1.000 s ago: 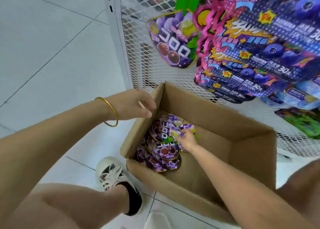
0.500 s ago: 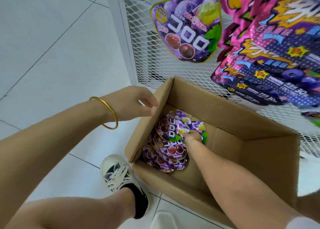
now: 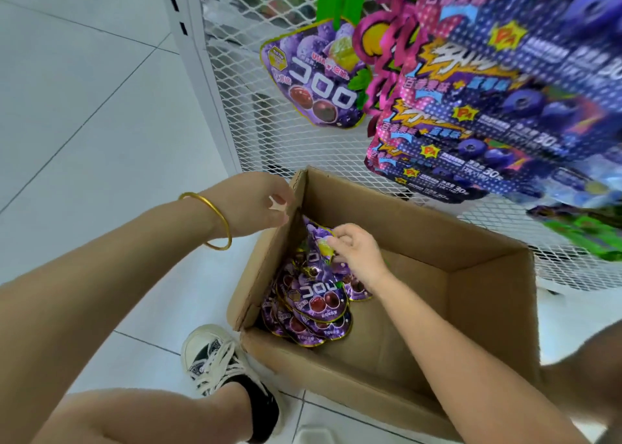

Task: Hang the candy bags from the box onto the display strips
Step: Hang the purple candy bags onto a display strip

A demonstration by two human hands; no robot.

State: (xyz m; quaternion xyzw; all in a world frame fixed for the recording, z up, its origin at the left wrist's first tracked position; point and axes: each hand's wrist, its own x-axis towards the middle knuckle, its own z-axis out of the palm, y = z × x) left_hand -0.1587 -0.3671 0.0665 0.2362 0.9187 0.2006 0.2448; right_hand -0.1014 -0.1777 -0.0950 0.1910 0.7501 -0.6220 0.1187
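Candy bags (image 3: pixel 313 304), purple with grape pictures, lie in an overlapping pile inside the box (image 3: pixel 420 214), against its 9 o'clock wall. The rest of the cardboard floor, toward 3 o'clock, is bare. One top bag (image 3: pixel 318 246) stands tilted up off the pile at its 12 o'clock end, leaning near the same wall. The right hand (image 3: pixel 358 251) reaches down into the box from 5 o'clock, and its grip is narrow: fingertips and thumb pinch the upper edge of that top bag.

The left hand (image 3: pixel 249 204) sits at the box's 10 o'clock corner, outside the wall. Its fingers are curled and its grip is closed on the top of the cardboard edge there. A gold bangle (image 3: pixel 215 221) circles that wrist.

The box rests on a pale tiled floor (image 3: pixel 84 107), with a white laced shoe (image 3: pixel 212 356) just beside its 7 o'clock corner. At 12 o'clock of the box rises a white mesh rack (image 3: pixel 286 147). On it hangs a green display strip (image 3: pixel 340 2) carrying one hung bag (image 3: pixel 316 83) of the same purple kind, well above the box. At 1 to 2 o'clock a thick row of blue and pink blueberry packets (image 3: pixel 505 107) overhangs the box's far wall, and at 3 o'clock, blurred, are some green packets (image 3: pixel 585 231).
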